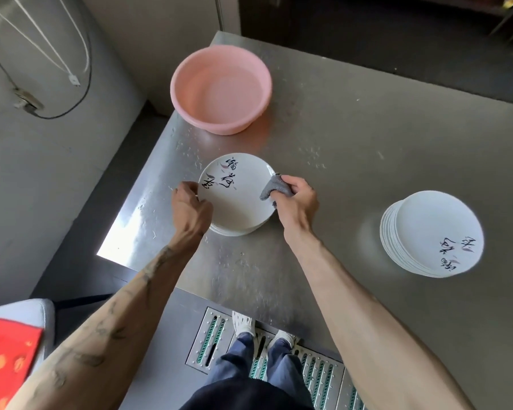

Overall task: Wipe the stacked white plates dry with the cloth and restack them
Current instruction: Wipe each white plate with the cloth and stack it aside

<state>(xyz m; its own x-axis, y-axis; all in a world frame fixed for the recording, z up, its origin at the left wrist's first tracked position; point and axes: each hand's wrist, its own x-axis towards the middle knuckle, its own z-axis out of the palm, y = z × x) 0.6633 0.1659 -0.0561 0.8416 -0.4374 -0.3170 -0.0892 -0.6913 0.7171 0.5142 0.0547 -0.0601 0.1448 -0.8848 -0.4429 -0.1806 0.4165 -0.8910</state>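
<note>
While a white plate with black brush lettering sits on top of a short stack near the left-middle of a stainless steel table, both hands meet it at opposite edges. The left hand curls its fingers around the plate's left rim. The right hand clutches a bunched grey cloth and presses it against the right rim, so the plate lies directly between the two hands, level on its stack.

Well apart to the right stands a taller stack of the same lettered plates, leaning slightly. It lies on the cloth hand's side, and the left hand would have to cross the body to reach it. Judging from the water droplets scattered around the short stack, this is likely the wet pile and the taller one the dried pile — so the finished plate would probably travel rightward.

Beyond the short stack, toward the table's far left corner, rests a pink plastic basin — whether it holds water is hard to tell.
</note>
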